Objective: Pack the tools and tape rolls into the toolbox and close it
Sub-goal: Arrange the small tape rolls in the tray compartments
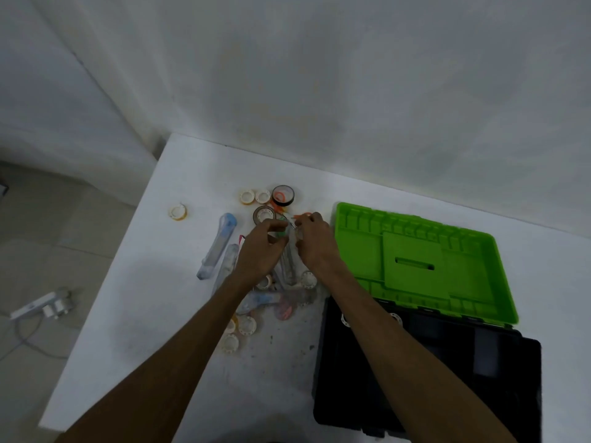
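A black toolbox (425,378) stands open at the right, its green lid (422,260) folded back on the white table (153,298). Left of it lies a pile of tape rolls and bagged tools. My left hand (260,251) and my right hand (315,244) meet over the pile, both with curled fingers on a small clear bag holding something green (281,233). A black tape roll (282,195) and a brown one (264,215) lie just beyond my hands. A blue-handled tool in a clear sleeve (219,246) lies to the left. White tape rolls (247,324) sit nearer me.
The table backs onto a white wall; its left edge drops to a tiled floor with a white power strip (38,306) and cable. A lone small white roll (177,212) sits apart at the far left. Two white rolls show inside the toolbox (395,318).
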